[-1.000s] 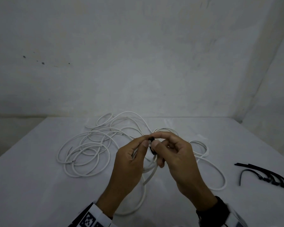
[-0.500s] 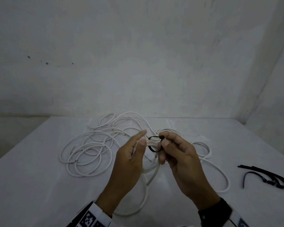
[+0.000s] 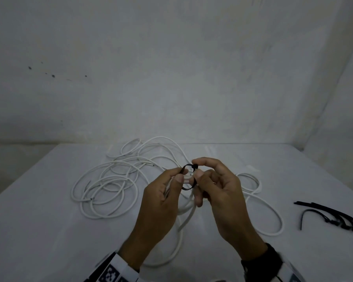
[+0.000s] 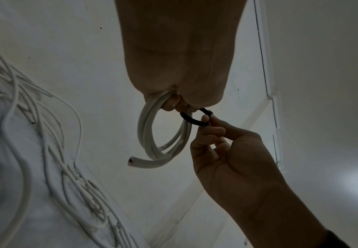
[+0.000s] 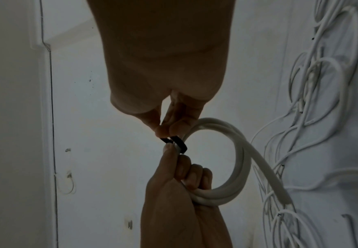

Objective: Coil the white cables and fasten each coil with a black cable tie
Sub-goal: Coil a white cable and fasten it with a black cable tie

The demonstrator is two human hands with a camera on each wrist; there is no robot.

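Observation:
My left hand (image 3: 172, 181) grips a small coil of thick white cable (image 4: 150, 134), seen as a ring (image 5: 233, 169) in the right wrist view, held above the table. A black cable tie (image 3: 189, 177) loops around the coil's strands beside my left thumb. My right hand (image 3: 196, 169) pinches the tie's head (image 4: 208, 115) between thumb and forefinger. The tie's band (image 5: 179, 144) sits just below my right fingertips (image 5: 163, 132). One cut end of the coil (image 4: 132, 162) sticks out free.
A tangle of thinner white cables (image 3: 108, 184) lies on the white table (image 3: 39, 231) behind and left of my hands, with another loop (image 3: 269, 216) to the right. Several spare black cable ties (image 3: 332, 217) lie near the right edge. Walls close off the back and right.
The tie has opened into a visible loop around the coil. My hands have drawn slightly apart and risen, and my right fingers now hold the tie's head at the top.

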